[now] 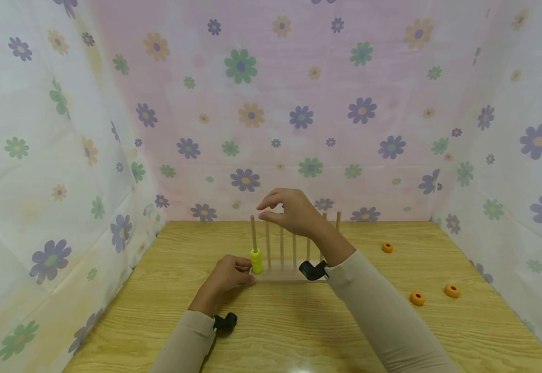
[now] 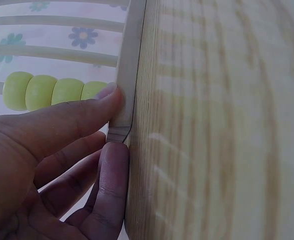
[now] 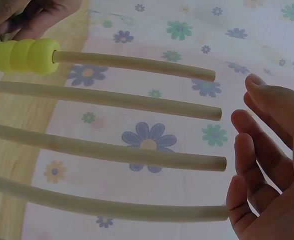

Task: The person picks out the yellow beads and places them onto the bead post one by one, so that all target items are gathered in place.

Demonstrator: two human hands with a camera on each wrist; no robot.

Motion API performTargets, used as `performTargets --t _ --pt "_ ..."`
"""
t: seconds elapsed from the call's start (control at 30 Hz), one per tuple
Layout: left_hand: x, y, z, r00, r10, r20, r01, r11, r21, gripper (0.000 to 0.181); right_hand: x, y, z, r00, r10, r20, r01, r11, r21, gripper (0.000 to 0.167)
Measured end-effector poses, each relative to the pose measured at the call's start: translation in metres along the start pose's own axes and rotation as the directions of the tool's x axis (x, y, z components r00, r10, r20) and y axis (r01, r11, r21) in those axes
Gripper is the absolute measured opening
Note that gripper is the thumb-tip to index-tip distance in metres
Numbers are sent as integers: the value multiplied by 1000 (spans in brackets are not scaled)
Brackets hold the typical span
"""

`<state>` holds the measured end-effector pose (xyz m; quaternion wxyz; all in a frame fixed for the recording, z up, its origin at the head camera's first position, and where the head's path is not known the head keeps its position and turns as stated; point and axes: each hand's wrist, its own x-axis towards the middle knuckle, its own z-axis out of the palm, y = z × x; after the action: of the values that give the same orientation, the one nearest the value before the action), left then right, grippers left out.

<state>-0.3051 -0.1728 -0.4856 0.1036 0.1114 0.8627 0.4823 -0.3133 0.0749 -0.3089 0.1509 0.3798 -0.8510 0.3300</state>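
A wooden rack (image 1: 280, 277) with several upright pegs stands on the table. Yellow rings (image 1: 256, 261) are stacked on its leftmost peg (image 1: 253, 233); the left wrist view shows several of these rings (image 2: 40, 93) against the base (image 2: 130, 65). My left hand (image 1: 228, 274) grips the left end of the base, thumb on top beside the lowest ring. Above the pegs, my right hand (image 1: 291, 211) is raised with nothing between thumb and fingers. In the right wrist view this hand (image 3: 272, 160) is just past the peg tips, its fingers loosely bent.
Three orange rings lie on the table to the right: one farther back (image 1: 387, 247), and two nearer (image 1: 417, 298), (image 1: 452, 290). Flower-patterned cloth (image 1: 271, 103) hangs behind the table and at both sides.
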Motion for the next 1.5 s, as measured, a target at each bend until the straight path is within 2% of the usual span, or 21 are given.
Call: performTargets --t 0.23,0.47,0.93,1.3,1.5 --pt "-1 -1 0 1000 -6 -6 6 1000 17 50 -10 6 -4 999 -19 -27 19 1000 -19 12" --pt "-2 1 0 1000 -2 -13 3 999 36 50 -25 11 -11 996 -66 -60 63 997 -45 17" --pt "-5 2 0 1000 -4 -13 5 999 43 50 -50 19 -21 996 -6 -91 0 998 -69 13" --pt "-3 0 0 1000 -4 -10 4 999 34 49 -69 26 -27 992 -57 -112 47 994 -95 15" --pt "-3 1 0 1000 -4 -4 4 999 41 49 -82 28 -29 992 -50 -119 41 996 -80 16"
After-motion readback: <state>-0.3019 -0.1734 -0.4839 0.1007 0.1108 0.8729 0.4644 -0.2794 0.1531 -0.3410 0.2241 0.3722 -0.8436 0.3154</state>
